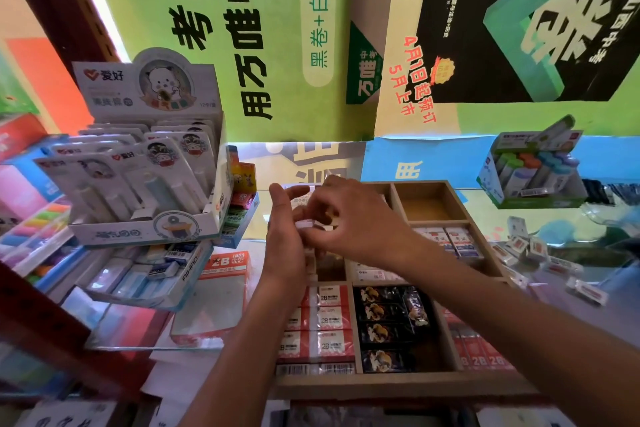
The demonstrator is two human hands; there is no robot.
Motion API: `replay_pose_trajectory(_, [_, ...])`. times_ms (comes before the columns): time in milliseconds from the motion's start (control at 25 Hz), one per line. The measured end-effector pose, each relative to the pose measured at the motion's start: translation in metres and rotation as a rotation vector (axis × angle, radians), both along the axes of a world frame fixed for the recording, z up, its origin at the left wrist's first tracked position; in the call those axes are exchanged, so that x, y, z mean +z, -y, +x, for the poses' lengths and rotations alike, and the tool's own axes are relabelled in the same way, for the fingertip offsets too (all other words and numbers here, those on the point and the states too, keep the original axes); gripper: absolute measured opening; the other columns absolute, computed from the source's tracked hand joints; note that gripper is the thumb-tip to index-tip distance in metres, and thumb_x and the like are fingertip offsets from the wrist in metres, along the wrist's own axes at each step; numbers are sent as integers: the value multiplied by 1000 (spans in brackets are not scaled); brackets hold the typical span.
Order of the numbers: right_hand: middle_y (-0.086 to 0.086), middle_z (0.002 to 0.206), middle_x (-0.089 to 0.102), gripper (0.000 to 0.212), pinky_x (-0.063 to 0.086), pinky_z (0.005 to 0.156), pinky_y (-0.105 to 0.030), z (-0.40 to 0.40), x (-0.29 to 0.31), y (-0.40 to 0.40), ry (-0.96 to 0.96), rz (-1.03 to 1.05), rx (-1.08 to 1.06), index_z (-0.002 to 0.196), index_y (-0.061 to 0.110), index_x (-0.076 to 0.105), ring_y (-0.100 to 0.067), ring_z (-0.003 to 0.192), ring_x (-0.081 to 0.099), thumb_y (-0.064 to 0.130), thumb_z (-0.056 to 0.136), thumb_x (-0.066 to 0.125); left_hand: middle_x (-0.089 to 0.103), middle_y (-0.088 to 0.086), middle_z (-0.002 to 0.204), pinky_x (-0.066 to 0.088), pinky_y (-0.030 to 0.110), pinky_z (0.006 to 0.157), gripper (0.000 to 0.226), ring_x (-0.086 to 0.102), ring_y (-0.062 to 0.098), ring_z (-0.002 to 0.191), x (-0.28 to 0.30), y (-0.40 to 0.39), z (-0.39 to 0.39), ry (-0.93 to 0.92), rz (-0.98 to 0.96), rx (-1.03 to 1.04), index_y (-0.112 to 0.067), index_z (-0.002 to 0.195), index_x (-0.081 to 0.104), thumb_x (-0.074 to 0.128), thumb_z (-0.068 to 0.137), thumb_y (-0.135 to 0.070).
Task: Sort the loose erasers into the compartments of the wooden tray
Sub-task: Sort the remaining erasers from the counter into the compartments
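On the far left a card display box [145, 163] of blister packs stands on the bench [571, 308], with a tilted box [138, 274] of blue-and-white erasers below it and a 2B carton [221, 284] just beside the tray [398, 386]. The left hand [287, 239] is upright over the tray's left column, fingers fairly straight, its grip looking slack around a small white eraser [306, 224] that the right hand [353, 218] pinches against it. Exactly which fingers bear on the eraser I cannot tell, since the hands overlap. The step looks to be squaring this eraser before seating it in a compartment under the hands. To do it well, turn the label up as the 2B erasers [318, 319] lie, then lower it flat into a free slot without nudging its neighbours. Right of those sit the dark-wrapped erasers [388, 326], and the far right compartment [429, 201] is empty. Loose erasers [540, 250] lie scattered on the bench right of the tray, below a marker box [530, 173]. The right forearm crosses the tray's middle and hides some slots
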State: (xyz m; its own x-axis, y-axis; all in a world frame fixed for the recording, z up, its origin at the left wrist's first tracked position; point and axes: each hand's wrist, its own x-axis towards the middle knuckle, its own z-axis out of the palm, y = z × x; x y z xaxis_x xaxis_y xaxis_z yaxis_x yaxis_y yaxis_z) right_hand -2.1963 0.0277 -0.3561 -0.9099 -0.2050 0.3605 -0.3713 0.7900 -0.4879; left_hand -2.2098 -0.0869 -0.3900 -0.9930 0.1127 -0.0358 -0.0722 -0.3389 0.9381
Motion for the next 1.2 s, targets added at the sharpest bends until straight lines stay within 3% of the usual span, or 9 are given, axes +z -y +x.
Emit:
replay_pose_trajectory(80, [7, 85, 56, 20, 42, 68, -30, 9, -2, 9, -19, 88, -79, 82, 24, 57, -13, 80, 54, 42, 84, 65, 70, 8, 85, 53, 40, 73, 55, 65, 29, 82, -1, 0, -1, -2, 10, 13, -35, 93, 71, 26, 97, -65])
replay_pose_trajectory(240, [8, 86, 66, 22, 47, 68, -28, 14, -2, 13, 103, -42, -139, 87, 24, 67, -9, 79, 60, 45, 86, 67, 70, 4, 85, 54, 38, 72, 59, 70, 24, 84, -3, 1, -1, -9, -2, 30, -25, 117, 62, 23, 97, -66])
replay_pose_trajectory(360, [8, 97, 61, 25, 50, 76, -30, 21, -6, 16, 158, -81, -222, 93, 24, 64, -9, 88, 58, 48, 86, 67, 64, 5, 86, 52, 36, 68, 59, 67, 23, 77, -5, 1, -3, -22, -30, 23, -26, 116, 61, 22, 97, -66])
replay_pose_trajectory(480, [7, 103, 56, 17, 49, 79, -28, 27, -11, 23, 152, -106, -217, 97, 27, 55, -10, 92, 55, 41, 92, 63, 66, 5, 89, 56, 42, 76, 57, 69, 25, 83, -3, 0, -3, -9, -13, 57, -24, 111, 62, 22, 98, -63])
replay_pose_trajectory(720, [4, 99, 65, 17, 61, 65, -33, 27, -11, 7, 299, -720, -220, 100, 21, 59, -16, 73, 69, 24, 89, 71, 61, 2, 77, 51, 31, 61, 55, 62, 18, 68, -3, 1, -5, -9, 38, 100, -21, 110, 62, 25, 98, -61])
replay_pose_trajectory(760, [4, 100, 66, 17, 60, 63, -30, 20, -9, -6, 279, -699, -241, 104, 20, 61, -15, 73, 69, 21, 90, 70, 61, 2, 75, 50, 29, 58, 56, 60, 16, 65, -3, 0, -5, -16, 29, 96, -20, 111, 61, 26, 96, -62])
replay_pose_trajectory(880, [7, 101, 69, 19, 45, 66, -11, -15, -5, -54, 210, -263, -343, 108, 20, 70, -5, 83, 61, 16, 89, 71, 62, 2, 75, 50, 26, 55, 62, 59, 13, 63, -3, 0, -5, -30, 8, 89, -21, 113, 61, 30, 86, -67])
replay_pose_trajectory(960, [4, 99, 70, 15, 41, 65, -13, -35, -7, -72, 305, -49, -330, 100, 20, 74, -5, 83, 60, 15, 86, 75, 62, 2, 75, 50, 24, 53, 59, 58, 11, 61, -4, 0, -5, -30, 7, 84, -21, 113, 61, 29, 90, -64])
replay_pose_trajectory(1200, [11, 84, 64, 10, 35, 59, -12, -63, -19, -69, 354, 139, -165, 87, 23, 77, -1, 75, 57, 15, 82, 78, 62, 2, 72, 49, 23, 50, 53, 58, 10, 56, -5, -1, -6, -42, -8, 88, -20, 110, 61, 26, 98, -58])
